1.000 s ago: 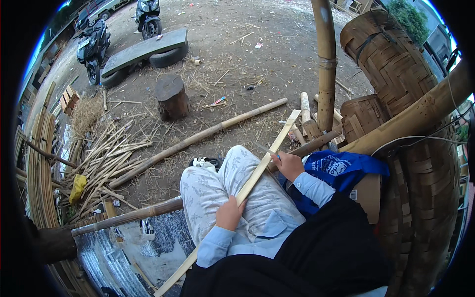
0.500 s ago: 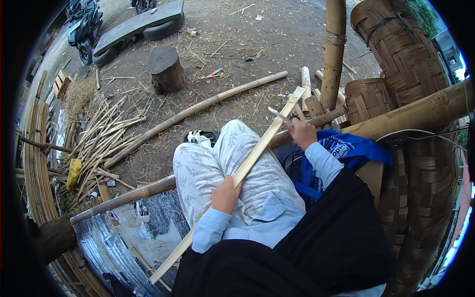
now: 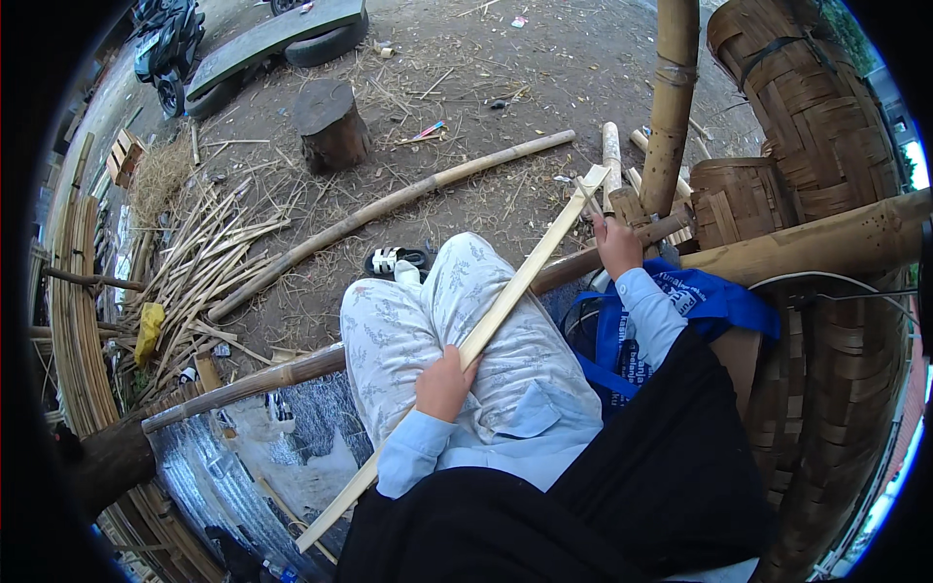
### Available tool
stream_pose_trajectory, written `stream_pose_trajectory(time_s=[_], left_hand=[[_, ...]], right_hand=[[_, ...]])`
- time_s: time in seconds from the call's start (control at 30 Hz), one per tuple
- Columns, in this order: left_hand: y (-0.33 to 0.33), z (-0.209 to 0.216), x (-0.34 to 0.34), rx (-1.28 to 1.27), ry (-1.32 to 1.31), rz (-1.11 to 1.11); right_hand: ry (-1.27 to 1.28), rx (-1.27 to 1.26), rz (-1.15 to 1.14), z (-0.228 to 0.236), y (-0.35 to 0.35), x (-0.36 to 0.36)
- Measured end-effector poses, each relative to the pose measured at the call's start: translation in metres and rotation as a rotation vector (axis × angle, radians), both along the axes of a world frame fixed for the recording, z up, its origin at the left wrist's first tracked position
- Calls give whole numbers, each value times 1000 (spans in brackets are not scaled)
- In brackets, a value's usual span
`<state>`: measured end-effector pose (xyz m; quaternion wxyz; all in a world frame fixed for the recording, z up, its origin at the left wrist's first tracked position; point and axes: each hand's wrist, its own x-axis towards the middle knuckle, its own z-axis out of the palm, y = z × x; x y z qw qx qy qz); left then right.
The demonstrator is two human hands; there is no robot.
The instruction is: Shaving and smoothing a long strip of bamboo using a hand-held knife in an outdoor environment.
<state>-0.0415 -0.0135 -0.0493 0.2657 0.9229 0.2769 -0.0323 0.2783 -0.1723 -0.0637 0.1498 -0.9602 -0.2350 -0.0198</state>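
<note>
Knife (image 3: 587, 196) and right hand (image 3: 618, 245) have slid outward along the pale wooden strip (image 3: 528, 275) since 0.5 s ago: the blade then crossed it short of its far end, and now it is up by that end. Whether the edge touches the wood, I cannot tell. The right hand's fingers are curled around the handle. The left hand (image 3: 444, 386) has kept its place, fingers wrapped over the strip near the lap. The strip itself lies slantwise across the patterned trousers (image 3: 389, 325), its near end low on the left, much as before. Beside the right sleeve, the blue bag (image 3: 717, 299) stays put. The view has tilted down from 1 s ago: 2 motorbikes showed well then, while now 1 motorbike (image 3: 167, 53) is cut by the upper edge and the other is nearly gone.
</note>
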Motion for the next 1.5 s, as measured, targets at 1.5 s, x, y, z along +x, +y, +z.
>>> stream_pose_trajectory(time_s=[1.5], left_hand=[[2,0,-5,-165,10,-41]], right_hand=[[99,52,-233,-12,-13,-41]])
